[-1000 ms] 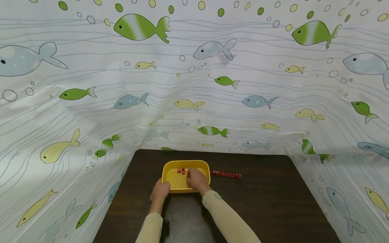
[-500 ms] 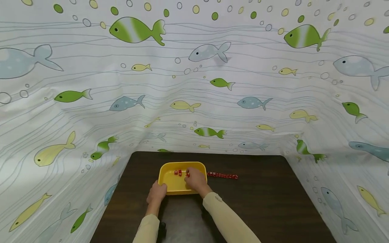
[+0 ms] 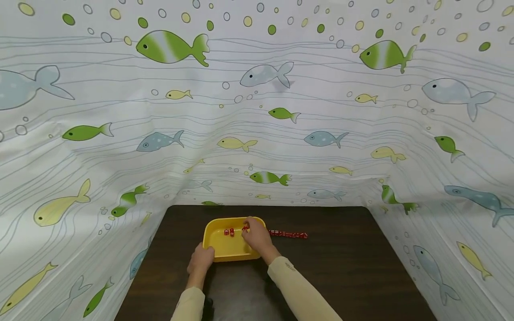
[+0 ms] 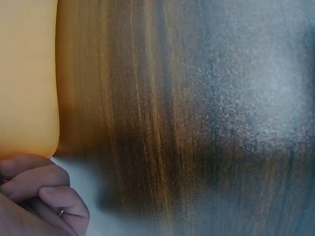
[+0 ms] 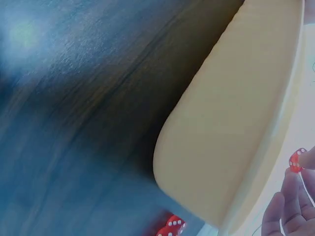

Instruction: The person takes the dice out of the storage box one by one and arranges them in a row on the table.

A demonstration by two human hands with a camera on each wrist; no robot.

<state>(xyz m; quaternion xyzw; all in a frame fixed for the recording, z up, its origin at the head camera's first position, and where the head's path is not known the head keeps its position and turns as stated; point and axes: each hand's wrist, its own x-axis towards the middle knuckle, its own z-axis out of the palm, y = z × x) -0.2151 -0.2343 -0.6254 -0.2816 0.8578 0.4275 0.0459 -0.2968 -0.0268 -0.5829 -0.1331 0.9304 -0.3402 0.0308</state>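
Observation:
A yellow plastic tray (image 3: 233,257) sits near the table's far side. My left hand (image 3: 201,259) grips its front left corner, thumb over the rim; in the left wrist view, the fingers (image 4: 37,172) are curled at the tray's corner. Over the tray's right part, my right hand (image 3: 258,240) pinches a red die with white dots (image 5: 296,161) between thumb and fingertips. Two more red dice (image 3: 229,232) lie inside the tray, left of that hand. From the tray's right side runs a row of red dice (image 3: 288,234) on the table, its near end partly hidden by the hand.
The dark wooden table (image 3: 341,272) extends to both sides and in front of the tray. A white cloth printed with fish (image 3: 277,133) rises behind it and along both sides.
My right hand has lifted the pinched die up from the tray's inside toward its back rim. The left hand still holds the corner. The whole head view has shifted slightly.

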